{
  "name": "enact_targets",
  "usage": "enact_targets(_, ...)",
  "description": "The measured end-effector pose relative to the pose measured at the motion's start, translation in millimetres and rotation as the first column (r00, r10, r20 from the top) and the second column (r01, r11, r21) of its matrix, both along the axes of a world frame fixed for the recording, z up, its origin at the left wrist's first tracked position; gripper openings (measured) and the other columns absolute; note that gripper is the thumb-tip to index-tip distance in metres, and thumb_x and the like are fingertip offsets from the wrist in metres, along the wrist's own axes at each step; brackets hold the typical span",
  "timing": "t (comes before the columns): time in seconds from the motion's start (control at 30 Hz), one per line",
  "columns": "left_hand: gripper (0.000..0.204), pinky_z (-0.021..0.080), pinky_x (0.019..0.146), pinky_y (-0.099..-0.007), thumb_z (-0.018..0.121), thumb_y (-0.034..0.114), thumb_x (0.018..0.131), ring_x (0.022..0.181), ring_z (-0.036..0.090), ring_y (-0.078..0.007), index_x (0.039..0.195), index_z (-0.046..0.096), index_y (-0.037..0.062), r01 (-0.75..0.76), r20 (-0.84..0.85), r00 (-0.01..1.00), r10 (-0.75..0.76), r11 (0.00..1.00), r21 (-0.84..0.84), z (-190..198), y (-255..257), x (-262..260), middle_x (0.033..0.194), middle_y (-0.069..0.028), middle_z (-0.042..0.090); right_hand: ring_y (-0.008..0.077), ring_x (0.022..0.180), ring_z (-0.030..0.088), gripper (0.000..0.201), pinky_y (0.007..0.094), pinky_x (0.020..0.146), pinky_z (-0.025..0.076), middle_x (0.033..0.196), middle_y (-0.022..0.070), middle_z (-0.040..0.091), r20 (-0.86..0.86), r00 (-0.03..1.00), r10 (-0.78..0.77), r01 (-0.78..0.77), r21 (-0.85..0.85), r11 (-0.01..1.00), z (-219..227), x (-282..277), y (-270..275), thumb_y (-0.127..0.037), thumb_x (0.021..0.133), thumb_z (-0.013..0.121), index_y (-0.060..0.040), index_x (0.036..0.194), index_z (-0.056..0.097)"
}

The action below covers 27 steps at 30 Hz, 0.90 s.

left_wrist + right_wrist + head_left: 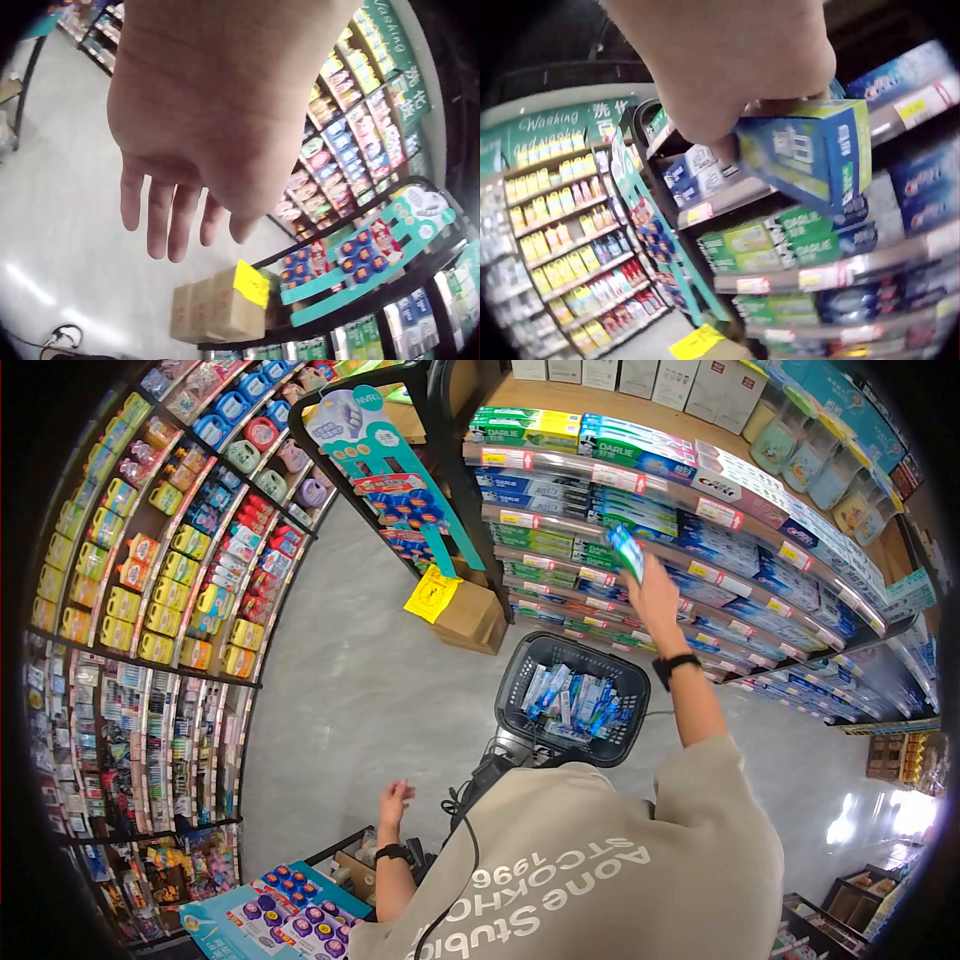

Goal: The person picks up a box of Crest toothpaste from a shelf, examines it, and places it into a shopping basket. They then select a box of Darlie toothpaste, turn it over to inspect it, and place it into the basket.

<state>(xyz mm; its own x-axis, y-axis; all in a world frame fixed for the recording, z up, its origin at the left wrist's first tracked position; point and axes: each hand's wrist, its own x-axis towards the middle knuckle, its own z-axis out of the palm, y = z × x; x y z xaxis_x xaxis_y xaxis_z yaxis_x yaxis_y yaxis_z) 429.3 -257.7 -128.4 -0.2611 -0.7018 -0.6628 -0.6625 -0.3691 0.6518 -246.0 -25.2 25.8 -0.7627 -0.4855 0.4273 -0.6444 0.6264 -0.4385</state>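
My right hand (656,600) grips a blue and green toothpaste box (626,550) by one end, in front of the upper toothpaste shelves. In the right wrist view the box (802,157) juts out from under the hand (742,67), over rows of Darlie boxes (802,244). Low at my left side hangs my left hand (396,800), its fingers loose and nothing in them. The left wrist view shows that palm (202,142) with fingers extended above the floor. A dark shopping basket (507,695) below the shelves holds several toothpaste boxes (572,700).
A cardboard carton (478,622) with a yellow sheet (432,594) stands beside the teal display rack (395,455). Shelves of yellow bottles (165,615) line the left side. Another teal display (215,920) stands by my left arm. Grey floor (340,660) runs between them.
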Motion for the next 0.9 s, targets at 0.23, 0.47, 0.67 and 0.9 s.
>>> enact_targets(0.23,0.037,0.052,0.089,-0.0327,0.074,0.022,0.095,0.098,0.067,-0.0183,0.125,0.064,0.0014,0.065,-0.288,0.941,-0.18,0.928,-0.367,127,-48,-109,0.11,-0.0093,0.072,0.0266,0.104,0.066,0.062,0.0413,0.09,0.052,0.109,0.0166,0.07,0.819,0.476,0.321,-0.402,-0.123,0.908,-58,120,13,-0.048,0.086,0.078,-0.0018,0.124,0.061)
enact_targets(0.47,0.072,0.049,0.099,-0.0433,0.09,0.02,0.07,0.121,0.06,-0.0326,0.134,0.06,0.0087,0.516,0.02,0.579,-0.815,0.347,-0.783,256,37,-244,0.135,-0.0134,0.061,0.0345,0.108,0.065,0.077,0.0417,0.092,0.051,0.114,0.0219,0.068,0.853,0.162,0.497,-0.79,-0.19,0.583,25,192,-8,-0.054,0.078,0.083,0.0019,0.125,0.059)
enact_targets(0.67,0.066,0.044,0.105,-0.0475,0.087,0.021,0.063,0.134,0.052,-0.0285,0.123,0.063,0.0107,0.593,0.475,0.399,-0.784,-0.174,-0.786,265,80,-273,0.143,-0.0098,0.056,0.0365,0.1,0.068,0.072,0.0429,0.086,0.052,0.107,0.0219,0.069,0.764,0.03,0.645,-0.837,-0.334,0.435,50,218,-8,-0.047,0.077,0.086,-0.0005,0.124,0.057)
enact_targets(0.9,0.048,0.052,0.089,-0.0422,0.084,0.02,0.064,0.104,0.067,-0.0247,0.107,0.066,0.0105,0.544,0.451,0.483,-0.751,-0.146,-0.826,252,86,-250,0.115,-0.0055,0.068,0.0406,0.093,0.069,0.071,0.0468,0.079,0.053,0.096,0.0201,0.072,0.749,0.24,0.617,-0.895,-0.075,0.439,82,231,-4,-0.05,0.072,0.088,-0.0068,0.122,0.059)
